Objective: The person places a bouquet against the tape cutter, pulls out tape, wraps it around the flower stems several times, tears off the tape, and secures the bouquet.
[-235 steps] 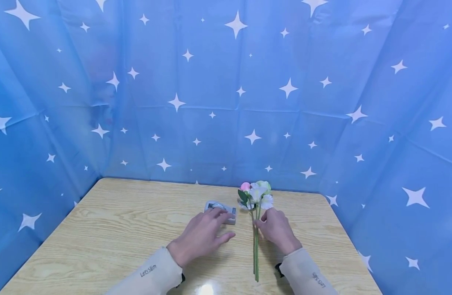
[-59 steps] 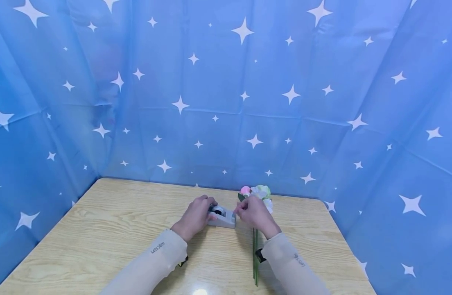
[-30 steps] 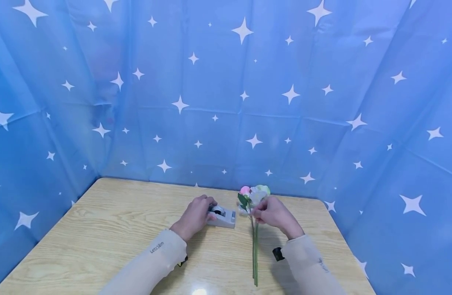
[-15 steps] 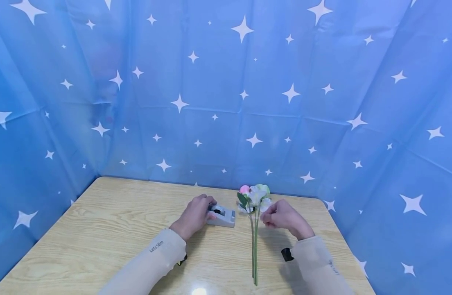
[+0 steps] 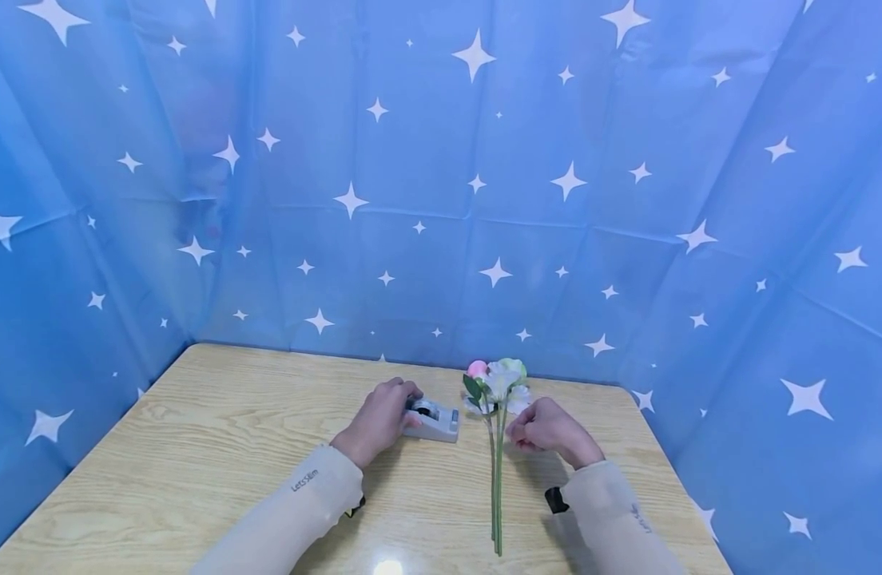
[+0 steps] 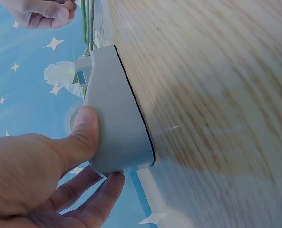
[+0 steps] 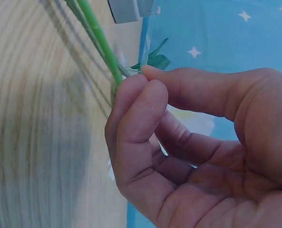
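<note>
My left hand (image 5: 375, 422) holds the grey tape dispenser (image 5: 441, 430) down on the table, thumb on its near side and fingers round its rear end; the left wrist view shows the thumb along the dispenser wall (image 6: 114, 109). My right hand (image 5: 552, 429), just right of the flower stems, pinches the end of a strip of clear tape (image 7: 146, 50) between thumb and curled fingers. The strip runs back toward the dispenser and is hard to see in the head view. Between the hands lie artificial flowers (image 5: 500, 382), white, pink and pale green, their green stems (image 5: 498, 495) pointing toward me.
The wooden table (image 5: 218, 447) has rounded back corners. Behind and beside it hangs a blue curtain (image 5: 412, 160) with white stars, close to the table's back edge.
Earlier the left hand hovered over the dispenser and the right hand was at the stems. The right hand then reached the dispenser's front and moved right past the flowers, drawing tape out.
</note>
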Motion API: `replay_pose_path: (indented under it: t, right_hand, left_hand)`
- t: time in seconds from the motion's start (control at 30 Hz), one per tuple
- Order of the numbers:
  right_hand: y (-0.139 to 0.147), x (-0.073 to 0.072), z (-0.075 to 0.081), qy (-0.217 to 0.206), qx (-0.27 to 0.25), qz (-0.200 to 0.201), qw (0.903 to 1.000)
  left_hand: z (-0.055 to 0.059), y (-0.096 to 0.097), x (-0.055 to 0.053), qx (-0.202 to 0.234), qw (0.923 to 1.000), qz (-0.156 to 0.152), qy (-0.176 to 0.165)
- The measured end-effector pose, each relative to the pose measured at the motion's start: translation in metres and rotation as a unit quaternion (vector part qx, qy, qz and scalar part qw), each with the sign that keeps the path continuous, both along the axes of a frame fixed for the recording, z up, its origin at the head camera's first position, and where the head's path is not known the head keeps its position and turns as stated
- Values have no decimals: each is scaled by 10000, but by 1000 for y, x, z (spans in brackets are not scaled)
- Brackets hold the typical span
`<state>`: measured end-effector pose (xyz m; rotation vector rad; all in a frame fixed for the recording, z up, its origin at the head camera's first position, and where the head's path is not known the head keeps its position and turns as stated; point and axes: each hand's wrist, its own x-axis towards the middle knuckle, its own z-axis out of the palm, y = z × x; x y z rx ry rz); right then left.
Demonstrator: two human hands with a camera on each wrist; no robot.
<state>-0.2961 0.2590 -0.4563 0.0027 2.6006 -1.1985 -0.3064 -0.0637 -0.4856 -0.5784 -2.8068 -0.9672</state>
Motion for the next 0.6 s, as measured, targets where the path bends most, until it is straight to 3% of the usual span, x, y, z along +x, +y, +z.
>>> replay_pose_path:
  t: [0.6]
  right_hand:
    - [-3, -1, -15, 34, -223, -83, 9997]
  left_hand:
    - [2, 0, 2, -69, 9999, -23, 77]
